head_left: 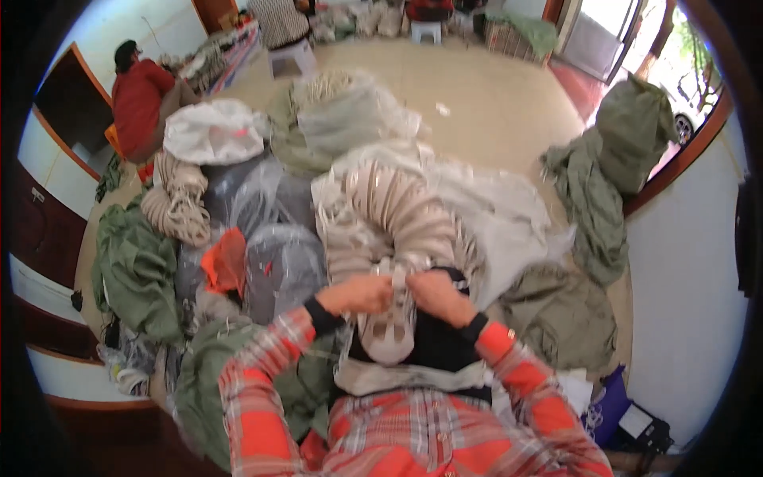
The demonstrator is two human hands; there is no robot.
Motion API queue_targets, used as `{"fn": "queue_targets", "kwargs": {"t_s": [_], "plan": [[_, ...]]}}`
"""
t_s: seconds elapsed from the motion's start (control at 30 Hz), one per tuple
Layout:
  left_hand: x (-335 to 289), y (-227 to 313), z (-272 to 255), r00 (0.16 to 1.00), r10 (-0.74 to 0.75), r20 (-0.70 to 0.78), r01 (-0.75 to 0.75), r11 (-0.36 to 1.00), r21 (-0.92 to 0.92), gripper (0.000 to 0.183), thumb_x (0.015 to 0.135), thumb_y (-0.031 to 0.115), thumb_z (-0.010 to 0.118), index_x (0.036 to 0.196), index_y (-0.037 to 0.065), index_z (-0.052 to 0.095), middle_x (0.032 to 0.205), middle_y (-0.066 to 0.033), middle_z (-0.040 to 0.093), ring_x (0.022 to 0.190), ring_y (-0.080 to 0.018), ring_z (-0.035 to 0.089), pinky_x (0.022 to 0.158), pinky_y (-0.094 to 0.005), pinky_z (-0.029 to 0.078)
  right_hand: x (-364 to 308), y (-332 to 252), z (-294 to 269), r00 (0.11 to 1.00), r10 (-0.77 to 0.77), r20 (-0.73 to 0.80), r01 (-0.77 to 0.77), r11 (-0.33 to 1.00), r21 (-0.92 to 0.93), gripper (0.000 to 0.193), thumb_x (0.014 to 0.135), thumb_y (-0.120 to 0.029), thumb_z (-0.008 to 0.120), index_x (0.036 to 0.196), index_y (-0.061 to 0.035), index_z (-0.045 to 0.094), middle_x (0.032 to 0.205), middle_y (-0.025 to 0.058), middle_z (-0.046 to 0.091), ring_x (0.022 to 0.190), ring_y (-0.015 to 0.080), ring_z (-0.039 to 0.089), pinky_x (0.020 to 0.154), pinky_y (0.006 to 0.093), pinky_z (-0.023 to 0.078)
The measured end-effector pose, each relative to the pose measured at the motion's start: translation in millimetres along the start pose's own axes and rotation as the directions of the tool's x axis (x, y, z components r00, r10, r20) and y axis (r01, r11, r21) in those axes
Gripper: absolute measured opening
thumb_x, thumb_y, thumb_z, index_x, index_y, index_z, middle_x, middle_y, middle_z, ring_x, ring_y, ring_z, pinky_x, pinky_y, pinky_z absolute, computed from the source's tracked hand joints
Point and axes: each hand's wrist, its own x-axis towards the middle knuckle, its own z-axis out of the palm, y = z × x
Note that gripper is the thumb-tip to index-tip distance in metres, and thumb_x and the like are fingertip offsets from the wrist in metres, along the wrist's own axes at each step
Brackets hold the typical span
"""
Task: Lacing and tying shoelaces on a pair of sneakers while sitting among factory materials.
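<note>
A beige shoe upper-like piece [387, 343] with cut-out openings and a rounded near end lies over my lap. My left hand [367, 293] and my right hand [437, 297] meet at its far end, both with fingers closed in a pinch on a pale strip or edge there. The exact spot between the fingertips is too small and blurred to make out. Just beyond my hands, a long curved stack of similar beige nested pieces [397, 199] rests on white sacking [505, 222].
Clear plastic bags [278, 254] with dark contents and an orange cloth [225, 262] lie left. Green sacks surround me, one [560, 314] at the right. Another beige stack [176, 199] lies far left, near a person in red [139, 99]. An open doorway [675, 87] is far right.
</note>
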Motion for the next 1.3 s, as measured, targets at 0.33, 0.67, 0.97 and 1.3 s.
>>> {"fn": "queue_targets", "kwargs": {"t_s": [0.33, 0.67, 0.97, 1.3], "plan": [[-29.4, 27.8, -13.0, 0.701, -0.668, -0.249, 0.457, 0.689, -0.562, 0.026, 0.084, 0.028, 0.056, 0.078, 0.003, 0.06, 0.065, -0.0041, 0.061, 0.048, -0.0142, 0.053, 0.043, -0.0253, 0.04, -3.2, -5.3, -7.7, 1.0, 0.015, -0.028, -0.012, 0.993, 0.114, 0.007, 0.073, -0.003, 0.051, 0.08, -0.0006, 0.05, 0.075, 0.015, 0.055, 0.068, 0.032, 0.058, 0.058, 0.0395, 0.047], [-20.9, -3.2, -0.9, 0.481, -0.735, 0.478, 0.599, -0.122, -0.791, 0.025, 0.086, 0.025, 0.057, 0.076, 0.002, 0.061, 0.056, -0.0007, 0.056, 0.036, -0.0064, 0.042, 0.034, -0.0187, 0.031, -6.6, -20.4, -3.1, 0.994, 0.099, -0.051, -0.085, 0.971, 0.223, 0.009, 0.077, -0.007, 0.05, 0.079, 0.0016, 0.052, 0.075, 0.0177, 0.055, 0.068, 0.034, 0.058, 0.06, 0.0407, 0.048], [-32.2, 9.9, -32.5, 0.521, -0.804, 0.285, 0.83, 0.4, -0.388, 0.012, 0.081, 0.013, 0.053, 0.079, 0.004, 0.061, 0.053, 0.0005, 0.053, 0.041, -0.0059, 0.048, 0.037, -0.0201, 0.036, -0.7, -21.1, 3.1, 0.991, 0.126, -0.044, -0.118, 0.983, 0.144, 0.011, 0.074, -0.014, 0.053, 0.074, -0.0029, 0.056, 0.068, 0.0154, 0.059, 0.067, 0.0324, 0.06, 0.058, 0.0414, 0.047], [-24.3, -5.8, -41.6, 0.713, -0.552, 0.432, 0.672, 0.364, -0.645, 0.015, 0.087, 0.017, 0.052, 0.086, 0.005, 0.06, 0.053, 0.0036, 0.049, 0.045, -0.0061, 0.044, 0.044, -0.0178, 0.035, -18.2, 6.5, -30.5, 0.821, 0.564, 0.085, -0.555, 0.756, 0.347, 0.017, 0.07, -0.019, 0.055, 0.072, -0.0064, 0.066, 0.07, 0.0177, 0.061, 0.07, 0.0346, 0.06, 0.064, 0.0415, 0.047]]}}
